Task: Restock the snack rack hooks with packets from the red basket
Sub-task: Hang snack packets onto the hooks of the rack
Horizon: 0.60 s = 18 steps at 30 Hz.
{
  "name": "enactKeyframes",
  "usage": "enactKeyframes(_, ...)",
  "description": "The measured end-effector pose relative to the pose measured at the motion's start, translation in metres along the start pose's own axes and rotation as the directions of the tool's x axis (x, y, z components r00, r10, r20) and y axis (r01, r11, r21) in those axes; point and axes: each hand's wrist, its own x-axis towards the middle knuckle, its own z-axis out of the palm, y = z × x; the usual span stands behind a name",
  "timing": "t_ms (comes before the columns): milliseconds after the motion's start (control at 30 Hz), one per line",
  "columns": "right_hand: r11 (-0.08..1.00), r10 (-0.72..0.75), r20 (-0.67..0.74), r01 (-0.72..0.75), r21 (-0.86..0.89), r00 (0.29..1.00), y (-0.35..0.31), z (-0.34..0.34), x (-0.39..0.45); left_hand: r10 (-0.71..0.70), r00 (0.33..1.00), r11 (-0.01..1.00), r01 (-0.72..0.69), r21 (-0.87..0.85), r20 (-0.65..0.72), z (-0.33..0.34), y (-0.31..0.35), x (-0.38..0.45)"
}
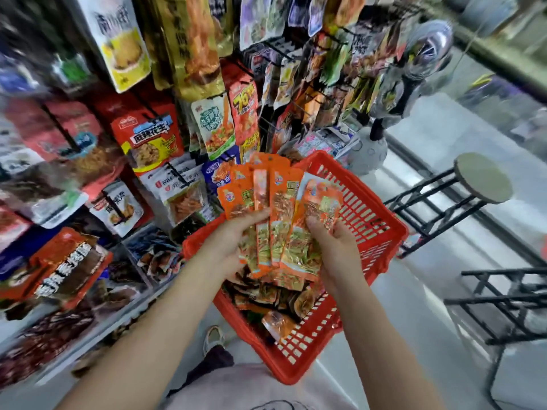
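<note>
Head view: round stool [482, 177] beside red basket [367, 220].

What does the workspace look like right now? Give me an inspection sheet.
Surface: pale floor, glossy, under the basket.
Job's things: red basket with packets left in its bottom; fan of orange packets held above it; snack rack with hooks mostly full.
Clutter: loose packets on the low shelf.
Grippers: left hand and right hand both grip the fan.
Cables: nothing seen.
Surroundings: round stool, black metal frames, shoe below.
</note>
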Motion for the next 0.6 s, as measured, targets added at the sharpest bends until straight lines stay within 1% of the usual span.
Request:
enactKeyframes(33,0.999,-0.039,-0.005,0.039,-0.023,0.999,-0.006,0.001,-0.001,0.001,0.999,0.999,0.0,-0.035,0.032,0.008,0.003,-0.005)
enactKeyframes(100,0.991,-0.114,0.031,0.116,-0.067,0.993,-0.021,-0.001,-0.005,0.04,0.994,0.998,-0.035,-0.049,0.104,0.028,0.005,-0.017)
enactKeyframes(167,0.959,-0.211,0.125,0.23,-0.165,0.97,-0.039,0.001,-0.009,0.077,0.99,0.997,-0.075,-0.017,0.115,0.05,0.008,-0.034)
enactKeyframes(200,0.922,-0.277,0.184,0.315,-0.224,0.943,-0.05,0.005,-0.013,0.113,0.988,0.993,-0.114,0.0,0.106,0.06,0.01,-0.041)
enactKeyframes(267,0.804,-0.434,0.277,0.508,-0.308,0.857,-0.071,0.011,-0.018,0.198,0.977,0.979,-0.201,0.025,0.078,0.076,0.017,-0.058)
enactKeyframes(333,0.692,-0.549,0.334,0.641,-0.332,0.766,-0.089,0.015,-0.018,0.279,0.958,0.957,-0.284,0.067,0.073,0.088,0.029,-0.076)
enactKeyframes(367,0.675,-0.568,0.357,0.668,-0.314,0.742,-0.096,0.018,-0.016,0.313,0.948,0.942,-0.317,0.112,0.051,0.091,0.036,-0.087)
enactKeyframes(433,0.692,-0.566,0.412,0.683,-0.232,0.714,-0.108,0.028,-0.015,0.388,0.921,0.906,-0.386,0.176,0.022,0.095,0.05,-0.106)
enactKeyframes(533,0.706,-0.582,0.423,0.689,-0.16,0.694,-0.132,0.051,-0.026,0.48,0.877,0.858,-0.463,0.223,-0.026,0.096,0.071,-0.135)
enactKeyframes(600,0.703,-0.611,0.425,0.704,-0.096,0.668,-0.149,0.07,-0.036,0.54,0.839,0.824,-0.511,0.245,-0.066,0.095,0.088,-0.157)
